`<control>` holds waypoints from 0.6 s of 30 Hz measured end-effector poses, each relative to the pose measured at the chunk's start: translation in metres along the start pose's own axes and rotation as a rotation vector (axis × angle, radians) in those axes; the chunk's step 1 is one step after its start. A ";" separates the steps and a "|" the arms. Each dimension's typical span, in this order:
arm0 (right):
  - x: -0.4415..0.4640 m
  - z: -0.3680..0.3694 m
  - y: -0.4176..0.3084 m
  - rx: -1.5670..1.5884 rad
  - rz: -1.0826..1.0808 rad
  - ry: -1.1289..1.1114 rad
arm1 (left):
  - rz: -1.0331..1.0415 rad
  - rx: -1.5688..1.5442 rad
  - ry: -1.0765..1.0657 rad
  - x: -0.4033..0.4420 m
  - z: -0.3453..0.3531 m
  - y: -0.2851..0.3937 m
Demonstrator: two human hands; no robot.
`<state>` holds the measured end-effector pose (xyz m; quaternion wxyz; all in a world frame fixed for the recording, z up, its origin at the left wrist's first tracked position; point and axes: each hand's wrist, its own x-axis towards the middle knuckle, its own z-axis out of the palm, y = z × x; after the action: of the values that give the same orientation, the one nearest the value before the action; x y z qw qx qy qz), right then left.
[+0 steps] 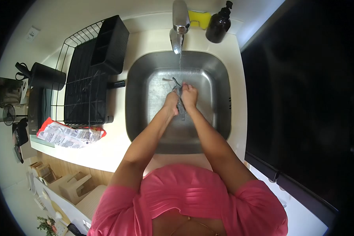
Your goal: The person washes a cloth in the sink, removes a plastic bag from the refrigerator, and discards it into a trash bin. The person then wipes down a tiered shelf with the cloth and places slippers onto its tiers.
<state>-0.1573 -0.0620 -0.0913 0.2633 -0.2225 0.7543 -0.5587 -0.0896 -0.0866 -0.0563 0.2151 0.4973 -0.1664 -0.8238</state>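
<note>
A small grey cloth (pixel 181 109) hangs between my two hands over the sink (pixel 153 67). My left hand (pixel 170 103) is closed around it on the left side. Higher up, my right hand (pixel 189 94) has its fingers wrapped on the cloth's right side. A thin dark end, like a strap or tag, sticks out at the top of the bundle. Water runs from the faucet (pixel 181 17) in a thin stream down toward the cloth and my right hand. The parts of the cloth inside my fingers are hidden.
Left of the sink stands a black dish rack (pixel 82 82) with a black utensil holder (pixel 110 45). A printed plastic packet (pixel 71 135) lies before it. Behind the sink are a yellow sponge (pixel 200 19) and a dark pump bottle (pixel 219 24).
</note>
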 end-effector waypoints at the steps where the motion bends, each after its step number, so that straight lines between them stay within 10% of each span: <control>1: -0.013 -0.002 -0.018 -0.061 -0.041 -0.011 | 0.031 0.026 -0.023 0.003 -0.003 0.001; 8: 0.021 -0.013 0.025 -0.170 -0.009 0.005 | -0.113 0.090 -0.036 0.017 -0.020 0.000; 12: 0.025 -0.060 -0.034 -0.310 0.097 -0.786 | -0.062 -0.182 -0.168 0.024 -0.067 0.034; 15: 0.036 -0.043 0.008 -0.182 -0.320 -0.530 | -0.171 -0.257 -0.266 0.006 -0.055 0.027; 18: -0.022 -0.022 -0.043 0.075 -0.143 -0.384 | -0.113 -0.115 -0.177 0.033 -0.057 -0.006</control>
<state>-0.1528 -0.0442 -0.0412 0.3700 -0.3681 0.6513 -0.5509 -0.0538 -0.1020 -0.1100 0.1810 0.4182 -0.1087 -0.8835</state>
